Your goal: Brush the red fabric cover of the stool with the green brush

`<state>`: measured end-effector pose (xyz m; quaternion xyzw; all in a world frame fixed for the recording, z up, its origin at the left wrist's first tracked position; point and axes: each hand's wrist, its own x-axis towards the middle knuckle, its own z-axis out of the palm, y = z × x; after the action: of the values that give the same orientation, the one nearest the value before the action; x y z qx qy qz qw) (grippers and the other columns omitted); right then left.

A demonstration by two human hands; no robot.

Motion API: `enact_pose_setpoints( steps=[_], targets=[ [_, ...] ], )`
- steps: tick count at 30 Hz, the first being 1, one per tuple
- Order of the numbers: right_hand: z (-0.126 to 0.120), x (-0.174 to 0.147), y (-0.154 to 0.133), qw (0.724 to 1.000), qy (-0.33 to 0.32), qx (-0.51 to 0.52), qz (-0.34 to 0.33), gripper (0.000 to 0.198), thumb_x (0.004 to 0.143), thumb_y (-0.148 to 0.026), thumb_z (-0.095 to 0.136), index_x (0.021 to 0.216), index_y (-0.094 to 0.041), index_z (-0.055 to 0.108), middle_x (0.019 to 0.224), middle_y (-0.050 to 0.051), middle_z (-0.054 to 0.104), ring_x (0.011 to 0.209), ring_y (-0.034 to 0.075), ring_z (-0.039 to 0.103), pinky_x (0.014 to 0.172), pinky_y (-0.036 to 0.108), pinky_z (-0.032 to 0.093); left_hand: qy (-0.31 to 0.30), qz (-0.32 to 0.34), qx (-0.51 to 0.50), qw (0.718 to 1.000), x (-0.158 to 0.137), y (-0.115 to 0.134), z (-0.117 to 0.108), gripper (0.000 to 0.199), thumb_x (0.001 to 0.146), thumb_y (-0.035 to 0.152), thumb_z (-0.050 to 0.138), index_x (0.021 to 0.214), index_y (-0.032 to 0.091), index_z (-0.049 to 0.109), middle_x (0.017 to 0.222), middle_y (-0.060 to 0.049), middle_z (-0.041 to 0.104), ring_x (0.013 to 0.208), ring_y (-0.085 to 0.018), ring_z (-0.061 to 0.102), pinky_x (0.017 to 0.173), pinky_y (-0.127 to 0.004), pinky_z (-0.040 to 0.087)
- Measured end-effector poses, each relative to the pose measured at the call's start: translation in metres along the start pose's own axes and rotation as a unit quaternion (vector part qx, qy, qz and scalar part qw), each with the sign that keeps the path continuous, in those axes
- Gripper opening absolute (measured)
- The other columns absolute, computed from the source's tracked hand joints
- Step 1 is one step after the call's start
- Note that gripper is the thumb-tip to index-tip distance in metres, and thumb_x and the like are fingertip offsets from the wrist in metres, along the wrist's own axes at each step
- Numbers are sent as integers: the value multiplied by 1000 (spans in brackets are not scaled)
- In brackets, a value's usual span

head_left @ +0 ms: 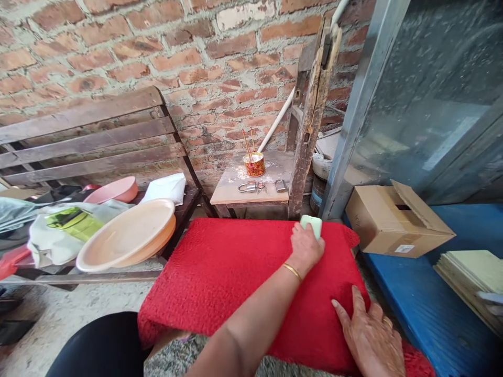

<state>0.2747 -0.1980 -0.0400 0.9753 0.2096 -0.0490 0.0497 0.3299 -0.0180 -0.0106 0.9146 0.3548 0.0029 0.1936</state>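
A red plush cloth [243, 262] lies spread over a low support, hanging down at the near side. My left hand [306, 246] is closed around a pale green block with rounded corners [312, 225], held against the cloth near its far right edge. Its kind and underside do not show. A gold bangle [293, 270] circles the left wrist. Lower right, my right hand [369, 330] rests palm down on the cloth, fingers apart, nothing in it. The cloth's pile looks smooth around the hands and bumpier at the left.
Beyond the cloth, a small wooden table [231, 193] bears padlocks [280, 186], keys and a red-gold tin [254, 166] with incense sticks. Basins [126, 235] and bags lie on the slatted bench [145, 131] at left. A cardboard box [393, 220] stands on the blue surface [396, 283] at right.
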Motion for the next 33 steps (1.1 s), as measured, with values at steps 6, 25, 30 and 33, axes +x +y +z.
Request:
enact_pose_setpoints(
  steps=[6,25,30,33],
  targets=[
    [4,1,4,999,-16,36,-2,67,97,-54,33,145,-10,47,119,23,62,102,36,67,86,46,51,-131,158,-84,975,-30,53,8,59,86,52,51,136,20,54,133,-14,53,117,-29,53,103,-41,46],
    [37,27,41,761,12,622,183,80,77,-82,46,129,-22,57,143,13,57,131,33,51,115,51,35,-118,159,-91,976,-79,24,13,68,85,56,52,142,19,51,134,-17,52,118,-32,55,102,-44,47],
    [27,25,36,746,7,639,185,81,74,-82,49,126,-21,58,142,14,57,131,32,50,116,50,32,-49,65,-52,995,-79,-51,-28,62,86,50,55,140,19,54,126,-15,54,111,-28,59,102,-39,46],
    [19,23,32,740,9,647,182,83,71,-83,49,122,-19,60,136,15,61,128,31,52,114,50,35,5,-18,15,1000,-79,-110,-46,53,90,43,53,135,17,57,121,-15,56,110,-27,59,100,-38,46]
  ],
)
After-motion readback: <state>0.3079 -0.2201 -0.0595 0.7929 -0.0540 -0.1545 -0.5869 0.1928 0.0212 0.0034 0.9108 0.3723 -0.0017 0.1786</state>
